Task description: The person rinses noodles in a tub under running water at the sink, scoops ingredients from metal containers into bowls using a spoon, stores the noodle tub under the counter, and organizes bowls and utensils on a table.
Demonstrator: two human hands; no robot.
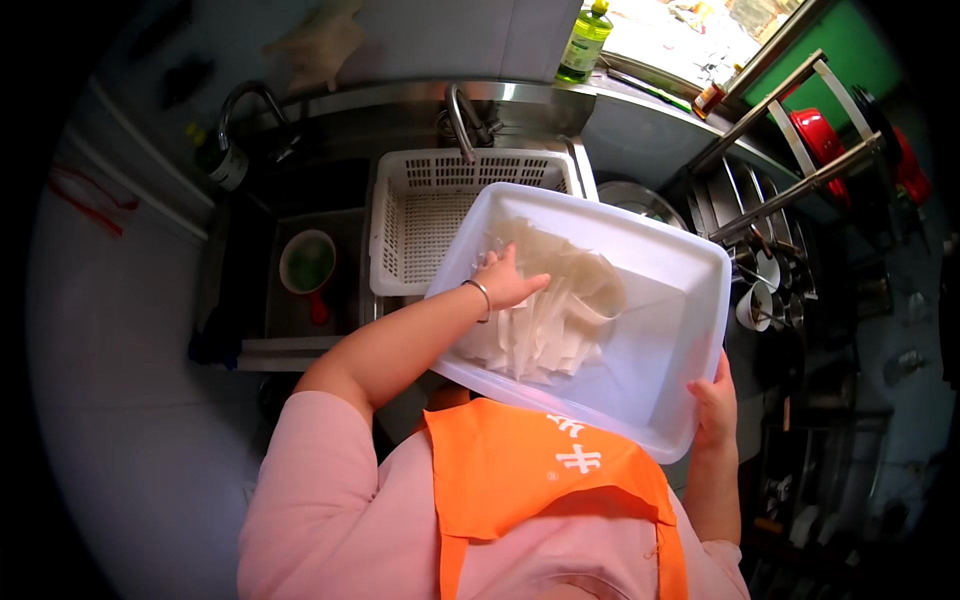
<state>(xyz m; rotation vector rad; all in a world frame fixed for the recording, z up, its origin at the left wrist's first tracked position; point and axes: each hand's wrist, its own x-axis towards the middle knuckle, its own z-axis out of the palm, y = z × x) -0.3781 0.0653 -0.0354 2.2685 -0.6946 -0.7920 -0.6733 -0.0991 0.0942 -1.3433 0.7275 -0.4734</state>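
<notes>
A white plastic tub is tilted in front of my body. Inside, toward its left side, lies a heap of pale, flat, translucent strips; their exact kind is unclear. My left hand rests on the heap with thumb and forefinger spread, and its other fingers are partly hidden. At the tub's right edge, my right hand is closed around the rim, the thumb over the top. Behind the tub, a white perforated basket sits in the sink beneath a faucet.
To the left, a bowl with a red handle holding something green is in another basin. A second faucet curves above that side. A green bottle stands on the window ledge. Metal rack bars and a white bowl are at right.
</notes>
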